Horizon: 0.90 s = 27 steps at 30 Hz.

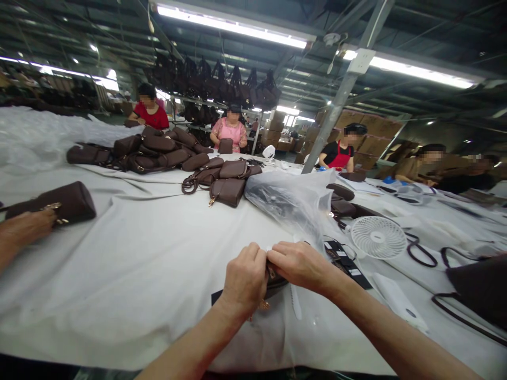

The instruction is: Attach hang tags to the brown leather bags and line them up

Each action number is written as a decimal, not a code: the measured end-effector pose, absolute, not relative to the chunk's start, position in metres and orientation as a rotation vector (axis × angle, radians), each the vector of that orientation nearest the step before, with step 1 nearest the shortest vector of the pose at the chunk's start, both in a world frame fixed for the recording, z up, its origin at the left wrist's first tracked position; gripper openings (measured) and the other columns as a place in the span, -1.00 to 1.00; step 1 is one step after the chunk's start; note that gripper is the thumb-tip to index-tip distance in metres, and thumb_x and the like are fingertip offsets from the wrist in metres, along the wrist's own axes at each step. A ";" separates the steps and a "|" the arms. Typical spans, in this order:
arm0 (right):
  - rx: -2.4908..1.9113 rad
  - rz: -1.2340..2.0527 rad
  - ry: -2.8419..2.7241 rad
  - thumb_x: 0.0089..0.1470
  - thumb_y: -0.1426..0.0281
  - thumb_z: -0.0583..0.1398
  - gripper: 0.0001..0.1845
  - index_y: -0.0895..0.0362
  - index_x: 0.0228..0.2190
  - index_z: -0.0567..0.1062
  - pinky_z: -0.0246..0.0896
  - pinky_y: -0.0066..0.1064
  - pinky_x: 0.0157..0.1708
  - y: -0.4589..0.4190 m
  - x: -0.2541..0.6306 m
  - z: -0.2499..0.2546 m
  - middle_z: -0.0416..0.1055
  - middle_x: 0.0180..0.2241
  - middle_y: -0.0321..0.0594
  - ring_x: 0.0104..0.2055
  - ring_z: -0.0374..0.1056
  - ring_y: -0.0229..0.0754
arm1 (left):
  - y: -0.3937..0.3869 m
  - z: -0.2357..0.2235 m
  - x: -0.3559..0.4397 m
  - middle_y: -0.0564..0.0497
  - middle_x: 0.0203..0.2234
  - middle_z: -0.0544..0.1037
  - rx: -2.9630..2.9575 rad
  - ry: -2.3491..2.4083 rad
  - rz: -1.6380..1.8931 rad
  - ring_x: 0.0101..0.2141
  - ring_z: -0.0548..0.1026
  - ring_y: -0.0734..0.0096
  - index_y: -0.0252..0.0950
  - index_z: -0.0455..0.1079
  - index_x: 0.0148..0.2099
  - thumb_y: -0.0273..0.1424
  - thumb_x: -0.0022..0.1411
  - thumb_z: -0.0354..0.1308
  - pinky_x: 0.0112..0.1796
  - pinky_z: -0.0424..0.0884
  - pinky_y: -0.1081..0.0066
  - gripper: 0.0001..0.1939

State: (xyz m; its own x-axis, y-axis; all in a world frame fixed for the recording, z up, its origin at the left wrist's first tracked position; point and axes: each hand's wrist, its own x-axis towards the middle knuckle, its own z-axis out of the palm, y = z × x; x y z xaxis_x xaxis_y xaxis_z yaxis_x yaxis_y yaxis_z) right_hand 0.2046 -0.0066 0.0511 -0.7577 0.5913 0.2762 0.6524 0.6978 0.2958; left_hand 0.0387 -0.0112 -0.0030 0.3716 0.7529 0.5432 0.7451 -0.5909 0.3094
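Close in front of me, a small dark brown handbag [277,285] lies on the white-covered table, mostly hidden by my hands. My left hand [244,277] is closed on its upper edge, fingers curled. Against it, my right hand [297,264] pinches the same edge, fingertips nearly touching the left ones. Gold-coloured hardware [264,304] hangs below my left hand. A narrow white strip [295,302] sticks out under my right wrist. The corner of a black card [216,296] shows left of my left hand. What exactly the fingertips pinch is too small to make out.
Another person's hand [39,222] holds a brown bag [75,203] at the left. Brown bags [227,191] are heaped ahead, beside a clear plastic bag [289,198]. A white fan [378,237], black tags [348,266] and a dark bag [481,287] lie right. Several co-workers sit beyond.
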 end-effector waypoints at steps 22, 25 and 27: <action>-0.631 -0.974 -2.658 0.25 0.49 0.07 -0.76 0.14 -0.44 0.43 -0.09 -0.32 -0.42 0.009 0.201 0.056 0.34 -0.49 -0.26 -0.44 0.17 -0.22 | 0.017 -0.064 0.007 -0.06 0.26 0.26 1.385 0.335 0.957 0.26 0.17 0.05 -0.20 0.18 0.31 -0.18 0.28 0.10 0.26 0.04 0.07 -0.40; -0.940 -1.036 -2.499 0.23 0.52 0.07 -0.83 0.16 -0.35 0.45 -0.13 -0.30 -0.47 -0.006 0.194 0.051 0.30 -0.55 -0.28 -0.50 0.15 -0.21 | 0.019 -0.061 0.014 -0.06 0.27 0.24 1.447 0.369 0.983 0.27 0.15 0.05 -0.20 0.20 0.31 -0.14 0.25 0.13 0.28 0.00 0.08 -0.38; -1.243 -0.904 -2.401 0.19 0.55 0.07 -0.84 0.17 -0.27 0.45 -0.10 -0.33 -0.51 -0.019 0.186 0.044 0.32 -0.54 -0.28 -0.52 0.18 -0.22 | 0.014 -0.063 0.021 -0.06 0.29 0.21 1.530 0.454 0.989 0.29 0.11 0.07 -0.21 0.16 0.33 -0.12 0.28 0.07 0.30 -0.05 0.07 -0.37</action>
State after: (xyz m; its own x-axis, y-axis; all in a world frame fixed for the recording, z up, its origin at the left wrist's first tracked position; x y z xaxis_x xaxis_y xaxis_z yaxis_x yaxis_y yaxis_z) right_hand 0.1856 -0.0190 0.0442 -0.5859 0.6282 0.5120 0.8099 0.4307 0.3982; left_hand 0.0205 0.0143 -0.0628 0.5629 0.7584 0.3285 -0.2458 -0.2259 0.9426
